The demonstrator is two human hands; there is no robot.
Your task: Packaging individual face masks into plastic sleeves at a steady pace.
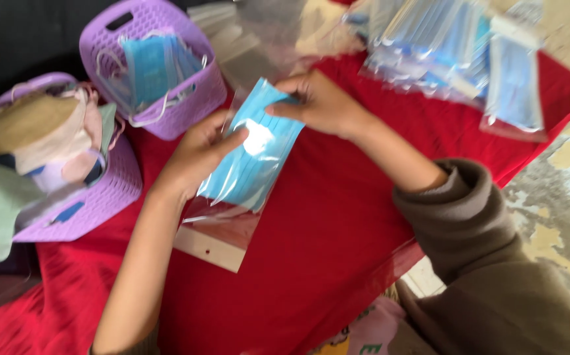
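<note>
blue face mask [253, 152] in a clear sleeve [222, 217] slants over the red cloth [337, 223], long axis lower-left to upper-right; left hand [196, 154] grips its side, right hand [321, 104] pinches the top.

Clear plastic bag [249, 164] of blue masks, mid-frame over red cloth, gripped between left hand [196, 154] and right hand [321, 105]. Pile of same clear packs [449, 52] with blue masks, top right. No labels readable, no screens.
</note>
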